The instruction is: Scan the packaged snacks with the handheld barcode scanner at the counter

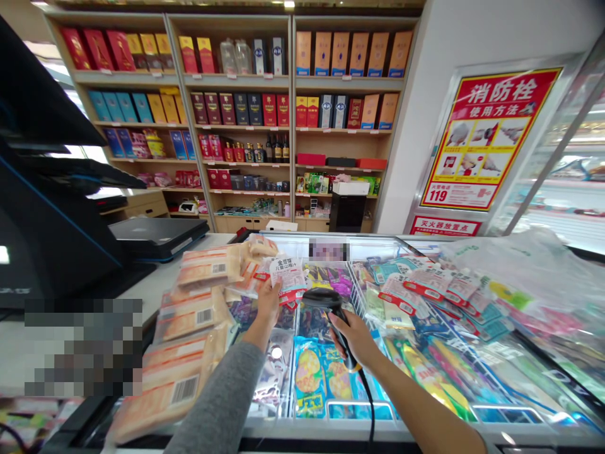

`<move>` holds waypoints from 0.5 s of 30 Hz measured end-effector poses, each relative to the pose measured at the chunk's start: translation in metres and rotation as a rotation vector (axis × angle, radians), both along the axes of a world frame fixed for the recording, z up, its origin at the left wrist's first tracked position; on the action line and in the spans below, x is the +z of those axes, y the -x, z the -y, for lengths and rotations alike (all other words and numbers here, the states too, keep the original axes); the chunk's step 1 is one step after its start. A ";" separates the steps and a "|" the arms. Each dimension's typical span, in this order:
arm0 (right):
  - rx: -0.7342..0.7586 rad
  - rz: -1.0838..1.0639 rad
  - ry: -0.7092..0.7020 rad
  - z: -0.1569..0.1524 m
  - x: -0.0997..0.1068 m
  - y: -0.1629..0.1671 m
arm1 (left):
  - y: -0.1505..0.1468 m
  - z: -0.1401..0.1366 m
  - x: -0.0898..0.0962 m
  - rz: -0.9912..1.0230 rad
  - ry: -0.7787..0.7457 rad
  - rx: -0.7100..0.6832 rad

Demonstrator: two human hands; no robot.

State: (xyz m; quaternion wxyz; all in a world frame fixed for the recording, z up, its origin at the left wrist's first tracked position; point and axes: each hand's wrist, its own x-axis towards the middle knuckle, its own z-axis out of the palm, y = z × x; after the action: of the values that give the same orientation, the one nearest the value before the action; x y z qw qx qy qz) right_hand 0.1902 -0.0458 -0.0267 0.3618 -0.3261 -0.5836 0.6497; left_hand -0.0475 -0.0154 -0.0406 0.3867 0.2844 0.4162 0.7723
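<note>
The work looks partway through: in the middle of the frame the left hand [270,306] pinches a few white-and-red pouches [287,275] between thumb and fingers, lifted with their printed faces showing, while the right hand [352,334] is wrapped around the handle of a black scanner [324,298]. So the pick-up of both is done, and the scanner's head stands just beside the pouches (whether the two touch, I cannot tell). Whether any code has been read does not show, as no lit readout faces this way. Two other groups lie out of the hands: similar pouches [432,284] fanned out at the right of the frame, some with barcodes upward, and a run of clear-wrapped packs [203,315] down the left, three of them with barcodes in plain sight. Which of these count as finished and which are left cannot be told from how they lie. Below the hands, blue bags [309,378] sit in the glass-topped chest [265,435], apart from both hands and seemingly no part of the handling.
</note>
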 end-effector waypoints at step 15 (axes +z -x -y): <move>0.004 0.007 -0.048 -0.002 -0.002 0.001 | -0.001 0.001 0.001 -0.018 0.014 0.017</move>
State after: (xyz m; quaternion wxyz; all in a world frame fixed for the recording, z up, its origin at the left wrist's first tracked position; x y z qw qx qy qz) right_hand 0.1895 -0.0443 -0.0290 0.3661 -0.3183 -0.6009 0.6353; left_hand -0.0468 -0.0163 -0.0399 0.3783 0.2848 0.4277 0.7700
